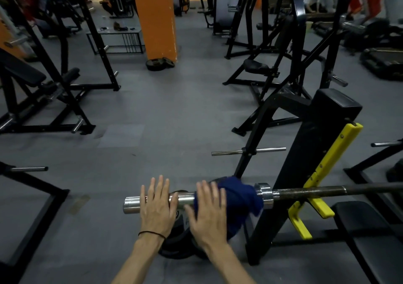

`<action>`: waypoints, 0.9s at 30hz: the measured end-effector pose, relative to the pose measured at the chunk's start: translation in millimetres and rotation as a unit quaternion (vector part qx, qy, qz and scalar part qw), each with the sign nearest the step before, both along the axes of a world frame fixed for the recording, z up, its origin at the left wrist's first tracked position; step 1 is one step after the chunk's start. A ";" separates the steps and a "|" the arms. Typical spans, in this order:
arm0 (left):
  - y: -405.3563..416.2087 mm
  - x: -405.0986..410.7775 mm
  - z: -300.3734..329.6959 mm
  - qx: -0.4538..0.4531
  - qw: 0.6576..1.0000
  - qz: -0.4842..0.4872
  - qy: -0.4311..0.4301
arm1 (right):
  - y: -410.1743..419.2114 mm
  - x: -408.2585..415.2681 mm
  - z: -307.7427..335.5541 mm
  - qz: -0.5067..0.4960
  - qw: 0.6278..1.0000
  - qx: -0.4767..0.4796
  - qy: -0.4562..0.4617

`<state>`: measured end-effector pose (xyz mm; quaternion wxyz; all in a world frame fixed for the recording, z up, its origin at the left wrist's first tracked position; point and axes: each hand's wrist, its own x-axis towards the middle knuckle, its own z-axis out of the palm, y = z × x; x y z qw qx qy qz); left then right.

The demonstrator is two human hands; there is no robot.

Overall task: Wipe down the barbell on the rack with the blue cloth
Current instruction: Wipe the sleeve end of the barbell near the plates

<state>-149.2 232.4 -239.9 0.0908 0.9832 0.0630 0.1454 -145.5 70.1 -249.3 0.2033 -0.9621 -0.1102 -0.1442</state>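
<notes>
Barbell (305,191) on yellow rack hook (314,205) | our left hand (156,207) flat on sleeve, fingers straight, apart | our right hand (207,214) fingers straight, pressing blue cloth (239,198) beside collar (264,193)

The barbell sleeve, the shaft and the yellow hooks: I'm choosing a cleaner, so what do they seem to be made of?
Barbell sleeve: looks like chromed or polished steel; bright and mirror-like with sharp highlights.
Shaft: probably bare or dark-coated steel; dull brown-black, patchy, possibly some rust.
Yellow hooks: apparently moulded plastic liners screwed to the black rack; matte, even colour, visible screw heads.
</notes>
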 end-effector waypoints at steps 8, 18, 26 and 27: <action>-6.7 -1.2 -1.3 0.020 0.999 -0.025 -0.037 | -38.7 10.5 2.4 -0.116 0.992 0.057 0.002; -29.1 0.6 -9.6 0.004 0.989 -0.081 -0.127 | -32.0 11.2 0.5 -0.149 0.983 0.110 -0.001; -25.4 5.1 -8.3 0.002 0.984 -0.071 -0.162 | -78.4 18.5 -7.9 -0.112 0.991 0.058 -0.044; -25.7 3.7 -9.9 0.006 0.984 -0.073 -0.160 | -58.9 16.8 -6.1 -0.134 0.988 0.081 -0.016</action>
